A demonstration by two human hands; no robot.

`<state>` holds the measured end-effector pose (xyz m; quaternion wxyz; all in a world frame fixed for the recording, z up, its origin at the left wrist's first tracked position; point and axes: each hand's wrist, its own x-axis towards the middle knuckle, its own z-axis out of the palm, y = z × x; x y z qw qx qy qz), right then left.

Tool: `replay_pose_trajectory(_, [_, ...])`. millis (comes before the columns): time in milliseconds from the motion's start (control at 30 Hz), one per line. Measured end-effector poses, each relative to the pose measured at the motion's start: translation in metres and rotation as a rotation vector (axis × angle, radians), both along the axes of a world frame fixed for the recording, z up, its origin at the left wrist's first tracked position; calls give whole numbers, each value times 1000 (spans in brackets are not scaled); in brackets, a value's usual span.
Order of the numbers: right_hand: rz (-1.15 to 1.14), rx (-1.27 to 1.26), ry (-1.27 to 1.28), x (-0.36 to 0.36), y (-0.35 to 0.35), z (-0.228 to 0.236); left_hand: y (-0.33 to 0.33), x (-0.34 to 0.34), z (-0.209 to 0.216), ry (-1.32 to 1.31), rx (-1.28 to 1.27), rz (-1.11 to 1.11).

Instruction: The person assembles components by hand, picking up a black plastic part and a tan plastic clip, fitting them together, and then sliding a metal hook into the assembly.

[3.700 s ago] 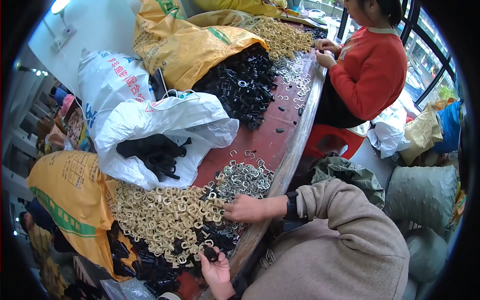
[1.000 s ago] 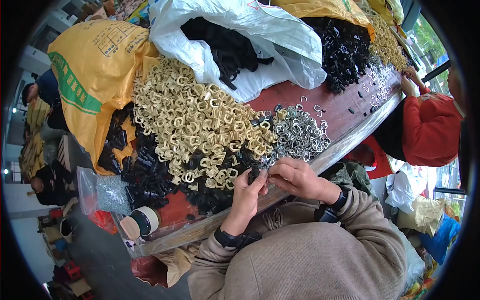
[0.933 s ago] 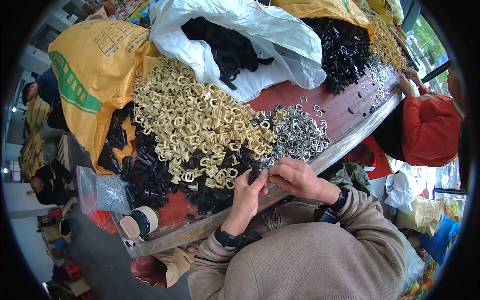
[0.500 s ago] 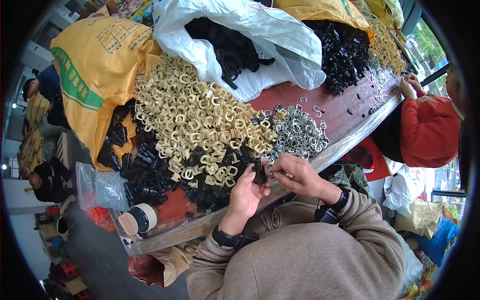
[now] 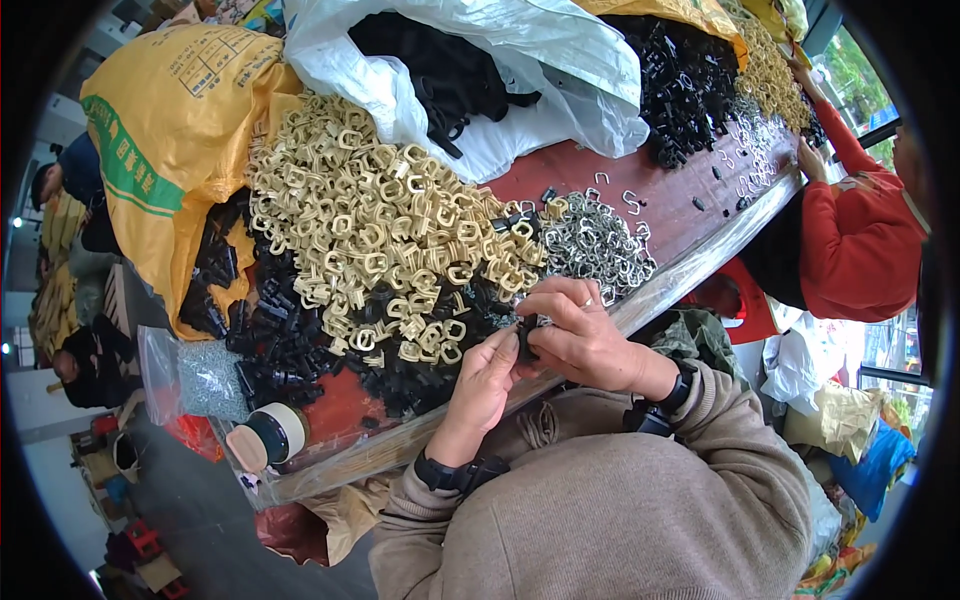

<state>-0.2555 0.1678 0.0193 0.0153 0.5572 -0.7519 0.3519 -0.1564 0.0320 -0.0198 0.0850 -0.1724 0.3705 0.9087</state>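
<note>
My left hand (image 5: 484, 378) grips a small black plastic part (image 5: 526, 338) between thumb and fingers, above the near edge of the table. Bent over the same part, my right hand (image 5: 590, 338) closes its fingers against it; whether a smaller piece sits between them is hidden. Just beyond the hands lie a pile of silver metal rings (image 5: 592, 243) and a large heap of cream-coloured plastic buckles (image 5: 375, 215). More black plastic parts (image 5: 285, 335) are spread left of and below the cream heap.
A white sack (image 5: 560, 75) with black pieces and a yellow sack (image 5: 165, 120) stand behind the heaps. A lidded jar (image 5: 268, 437) and a bag of small clear pieces (image 5: 212, 380) sit at the left corner. A person in red (image 5: 860, 235) works at the right.
My right hand has moved left and down onto the black part, its fingers now pressing against it. The view has shifted slightly. The person in red has stretched one arm toward the far heap.
</note>
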Motion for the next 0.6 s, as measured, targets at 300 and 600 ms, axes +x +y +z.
replay_pose_trajectory(300, [20, 79, -69, -1, 1, -1, 5, 2, -1, 1, -107, -100])
replay_pose_trajectory(600, [26, 66, -149, -4, 2, -6, 2, -1, -2, 41, -181, -124])
